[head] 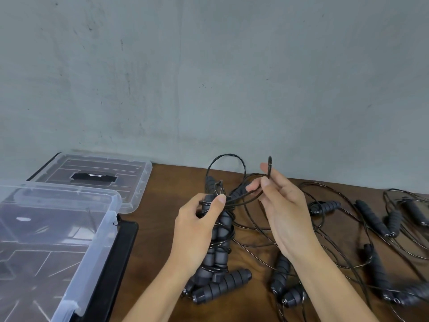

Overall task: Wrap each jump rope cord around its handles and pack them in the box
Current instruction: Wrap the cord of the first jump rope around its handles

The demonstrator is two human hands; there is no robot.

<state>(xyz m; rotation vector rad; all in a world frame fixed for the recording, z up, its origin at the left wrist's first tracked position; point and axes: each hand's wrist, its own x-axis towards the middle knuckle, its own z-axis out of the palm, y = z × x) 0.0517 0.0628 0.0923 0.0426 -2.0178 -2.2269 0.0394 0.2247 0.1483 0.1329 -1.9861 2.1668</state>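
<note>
- The left hand (197,225) grips a pair of grey foam handles (218,247) held upright, fingers curled round them, with black cord (234,156) already coiled about them.
- The right hand (285,205), just right of that bundle, pinches a loop of the same cord between thumb and fingers.
- The clear plastic box (69,240) sits left of the bundle, its lid (137,182) behind it.
- Loose jump ropes (371,217) sprawl right of the bundle across the wooden tabletop (162,240); two more handles (222,284) lie under it.
</note>
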